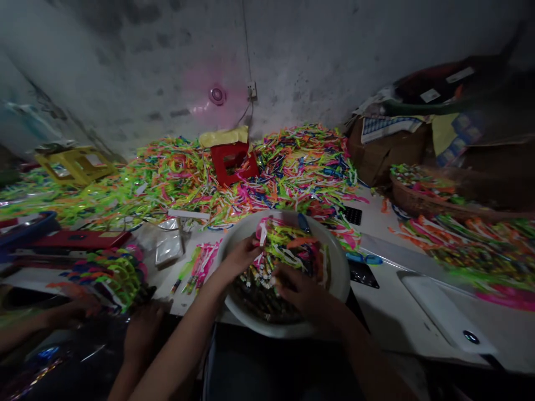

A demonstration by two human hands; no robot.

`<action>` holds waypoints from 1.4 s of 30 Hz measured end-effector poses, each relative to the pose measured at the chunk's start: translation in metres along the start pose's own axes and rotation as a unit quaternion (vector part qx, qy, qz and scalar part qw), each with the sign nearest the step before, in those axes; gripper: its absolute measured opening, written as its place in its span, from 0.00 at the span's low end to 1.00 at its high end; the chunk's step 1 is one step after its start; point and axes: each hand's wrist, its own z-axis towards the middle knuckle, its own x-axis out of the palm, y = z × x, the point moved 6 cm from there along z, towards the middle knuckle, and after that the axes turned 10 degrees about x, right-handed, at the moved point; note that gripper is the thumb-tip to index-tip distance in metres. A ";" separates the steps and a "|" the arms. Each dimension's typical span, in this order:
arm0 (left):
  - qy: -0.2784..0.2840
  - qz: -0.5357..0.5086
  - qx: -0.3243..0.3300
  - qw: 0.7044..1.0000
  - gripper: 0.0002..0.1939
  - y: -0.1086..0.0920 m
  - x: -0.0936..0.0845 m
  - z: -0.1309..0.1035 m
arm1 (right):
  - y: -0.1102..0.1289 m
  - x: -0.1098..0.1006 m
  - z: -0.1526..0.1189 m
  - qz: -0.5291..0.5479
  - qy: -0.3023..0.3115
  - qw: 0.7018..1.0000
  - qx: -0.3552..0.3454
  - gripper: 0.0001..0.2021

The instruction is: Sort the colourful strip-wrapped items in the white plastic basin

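A pale round basin (284, 329) stands in front of me. It holds a heap of bright plastic strips (288, 245) with thin, dark patterned stick-like ends (267, 303). At the heap's left side, my left hand (242, 257) is closed on a pink-and-white strip (262, 231). My right hand (295, 285) reaches into the basin from the right, its fingers curled against the stick ends. What lies under those fingers is hidden. Left of the basin, a small row of pink and green strips (204, 264) lies on the white table (184, 303).
Behind the basin rises a big pile of strips (175, 167) with a red stool (234, 161) in it. At left, another person's hands (144, 326) hold a bundle of strips (119, 273). A white power bank-like slab (447, 312) and more strips (460, 245) lie at right.
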 end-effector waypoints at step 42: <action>-0.230 -0.482 -0.099 0.839 0.25 -0.008 0.028 -0.059 | -0.008 -0.004 -0.023 -0.091 -0.164 0.981 0.044 0.11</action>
